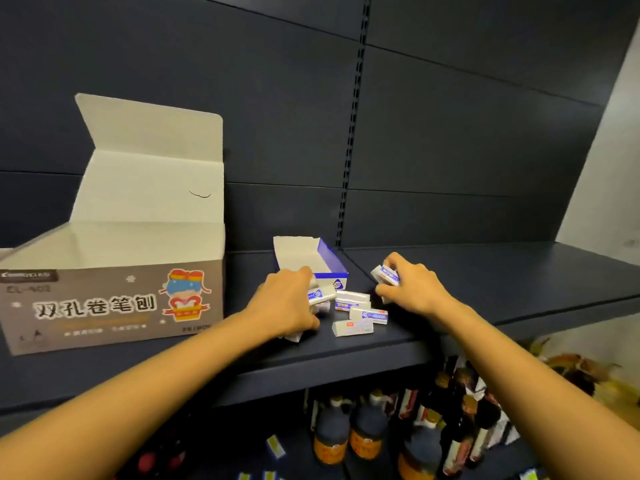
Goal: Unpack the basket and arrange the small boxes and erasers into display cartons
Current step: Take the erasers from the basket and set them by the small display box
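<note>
On the shelf (485, 271) the large carton (110, 299) stands at the left, the small carton (304, 252) to its right and further back, erasers (360, 311) lie just before the small carton between the left hand (284, 306) and the right hand (412, 289) (each holding some), and bottles (367, 431) stand on the level below.

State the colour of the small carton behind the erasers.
Small carton: blue outside, white inside; head view.

On a dark shelf (450, 271), the left hand (284, 306) holds white erasers (320, 295). The right hand (410, 287) holds more (388, 274). Loose erasers (360, 315) lie between them, near a small blue carton (332, 259) and a big open box (114, 271).
</note>
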Demonstrator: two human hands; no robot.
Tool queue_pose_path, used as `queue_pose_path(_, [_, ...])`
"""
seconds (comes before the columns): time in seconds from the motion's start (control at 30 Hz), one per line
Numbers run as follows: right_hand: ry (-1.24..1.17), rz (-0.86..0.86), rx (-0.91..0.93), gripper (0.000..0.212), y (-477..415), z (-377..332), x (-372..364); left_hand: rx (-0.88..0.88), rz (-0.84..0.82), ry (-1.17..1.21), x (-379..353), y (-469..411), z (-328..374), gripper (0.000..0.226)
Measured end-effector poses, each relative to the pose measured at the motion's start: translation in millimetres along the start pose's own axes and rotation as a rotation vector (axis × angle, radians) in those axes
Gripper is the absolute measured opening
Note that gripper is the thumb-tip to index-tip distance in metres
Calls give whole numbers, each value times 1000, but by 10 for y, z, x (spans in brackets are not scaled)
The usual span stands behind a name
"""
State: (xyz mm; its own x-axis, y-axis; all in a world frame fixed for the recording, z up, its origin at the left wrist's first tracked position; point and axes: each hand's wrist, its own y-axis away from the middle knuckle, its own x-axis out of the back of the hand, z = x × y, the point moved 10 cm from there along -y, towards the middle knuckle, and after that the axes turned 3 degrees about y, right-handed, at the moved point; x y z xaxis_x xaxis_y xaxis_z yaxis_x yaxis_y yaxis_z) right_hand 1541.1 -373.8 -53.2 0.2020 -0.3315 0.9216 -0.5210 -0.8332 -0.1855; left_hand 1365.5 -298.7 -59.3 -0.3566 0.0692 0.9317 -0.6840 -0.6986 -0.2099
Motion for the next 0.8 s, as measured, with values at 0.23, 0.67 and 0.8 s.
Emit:
queue_pose_path(0.23, [101, 0, 101, 39, -304, -47, -201, -8, 119, -318, -73, -132, 82, 41])
queue_pose_path(0.67, [-17, -182, 188, 58, -417, -116, -595, 40, 212, -265, -97, -78, -126, 73])
queue_pose_path(0.8, [-41, -266, 186, 75, -413, -144, -622, 65, 132, -246, -157, -81, -119, 91])
